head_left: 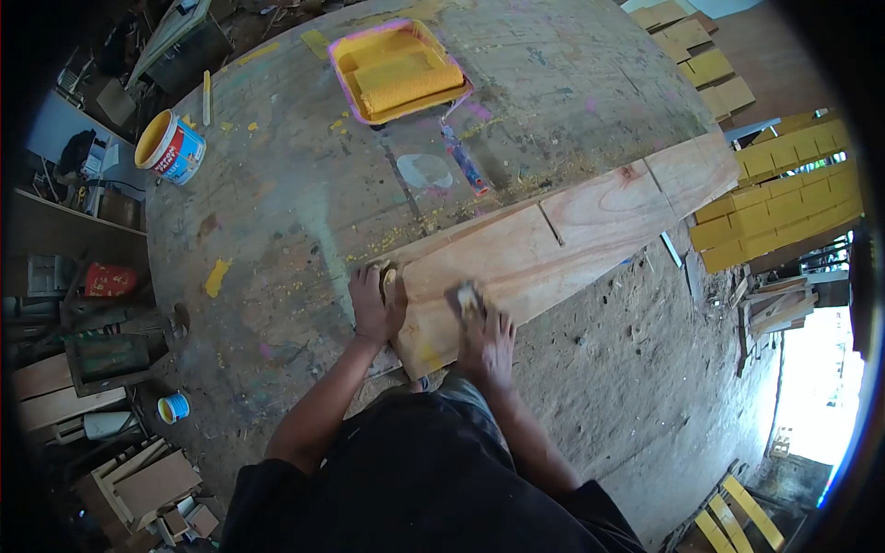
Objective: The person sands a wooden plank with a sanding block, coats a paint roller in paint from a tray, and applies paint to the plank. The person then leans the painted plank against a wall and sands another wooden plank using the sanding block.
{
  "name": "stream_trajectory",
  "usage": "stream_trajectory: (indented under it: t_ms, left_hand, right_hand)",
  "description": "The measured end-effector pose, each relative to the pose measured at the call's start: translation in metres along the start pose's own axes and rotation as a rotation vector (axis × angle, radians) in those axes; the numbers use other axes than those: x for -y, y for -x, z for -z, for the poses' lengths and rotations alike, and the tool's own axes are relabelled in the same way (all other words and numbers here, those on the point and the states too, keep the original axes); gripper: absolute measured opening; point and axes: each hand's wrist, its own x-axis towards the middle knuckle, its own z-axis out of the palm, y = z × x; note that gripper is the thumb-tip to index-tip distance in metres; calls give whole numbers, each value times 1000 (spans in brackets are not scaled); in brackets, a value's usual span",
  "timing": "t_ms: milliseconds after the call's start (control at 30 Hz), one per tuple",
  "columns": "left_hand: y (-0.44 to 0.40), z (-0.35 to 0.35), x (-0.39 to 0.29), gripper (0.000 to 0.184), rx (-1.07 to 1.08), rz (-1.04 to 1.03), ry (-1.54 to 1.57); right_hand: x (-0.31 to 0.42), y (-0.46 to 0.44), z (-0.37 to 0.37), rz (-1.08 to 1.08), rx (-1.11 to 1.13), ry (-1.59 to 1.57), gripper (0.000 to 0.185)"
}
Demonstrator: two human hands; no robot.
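Observation:
A long pale wooden board (590,226) with narrow slots lies slantwise along the table's near edge. My right hand (487,350) is closed on a small flat scraper-like tool (466,300), its face smeared whitish and yellow, held on or just above the board; motion blurs it slightly. At the board's left end is my left hand (371,300), fingers curled, with a small tan-yellow item (389,276) showing between thumb and fingers. What that item is, I cannot make out. A yellow smear (426,355) marks the board's near corner.
On the stained table (267,240) stand a yellow paint tray (346,69) with a paint roller (410,88), its handle (464,161) pointing toward me, and a paint bucket (180,152) at left. Yellow-painted slotted boards (774,203) are at right. Wood scraps (152,479) lie lower left.

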Motion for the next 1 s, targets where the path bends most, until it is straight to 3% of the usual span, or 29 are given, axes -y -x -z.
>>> stream_trajectory:
  t_ms: [67, 167, 300, 400, 500, 600, 633, 700, 867, 967, 1000]
  left_hand:
    - [-5, 14, -17, 28, 99, 4, -43]
    - [-3, 7, -7, 30, 92, 33, -32]
    - [-13, 14, -23, 27, 21, -2, 22]
    - [-2, 7, -4, 30, 58, 1, 8]
    - [6, -3, 6, 30, 81, -34, -53]
    - [-3, 8, -4, 29, 103, -24, -50]
    - [-6, 12, -12, 26, 71, -38, -43]
    - [-8, 9, -13, 24, 32, -30, -33]
    - [-2, 8, -7, 25, 73, 41, 15]
    - [-1, 7, -5, 34, 36, 34, 26]
    - [-3, 6, -3, 34, 23, 21, 31]
  right_hand:
    - [-13, -55, -16, -45, -31, 62, 29]
    - [-25, -90, -19, -15, -36, -18, 27]
    - [-13, 4, 19, -55, 43, -8, 38]
    - [-25, -23, 1, 0, -19, 118, 40]
    - [-30, -87, -8, -52, -31, -1, 35]
    - [-34, -54, -3, -8, -53, -29, 32]
    - [-26, -27, 7, -41, 34, -16, 32]
    - [-15, 6, 19, 18, 0, 51, 40]
    - [-43, -94, -6, -30, -96, 89, 27]
    - [-39, -84, -13, -46, -100, 43, 25]
    - [-33, -52, -19, 63, -136, 77, 25]
